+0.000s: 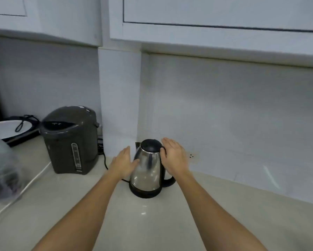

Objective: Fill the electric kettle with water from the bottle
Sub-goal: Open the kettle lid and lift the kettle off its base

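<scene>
- While the kettle [147, 168] stands upright on its black base [145, 193] on the pale counter [152, 223], close to the white wall, both of the person's hands flank it.
- The left hand [123, 163] lies flat against the steel side, fingers straight and held together, the thumb touching the metal; it grips nothing.
- The right hand [173, 156] is on the handle side, palm down and fingers extended close together, reaching over the top of the black handle [167, 181]. The thumb seems to rest near the lid's edge, but whether the hand has closed on the handle cannot be told from this view.
- The black lid [151, 145] sits down on the kettle, so the opening is still covered.
- No bottle shows anywhere in view, and no water can be seen.
- By this evidence the task is at its very start: nothing has been poured. Left to do, judging from the scene: open the lid, fetch and open the bottle, pour, then shut the lid.
- To the left stands a dark grey hot-water dispenser [70, 140], well apart from the kettle, with a black cord [105, 160] trailing on the counter between them.
- Farther left a white plate [5, 128] sits on a dark tray, and a blurred clear bag [1, 171] fills the near left edge.
</scene>
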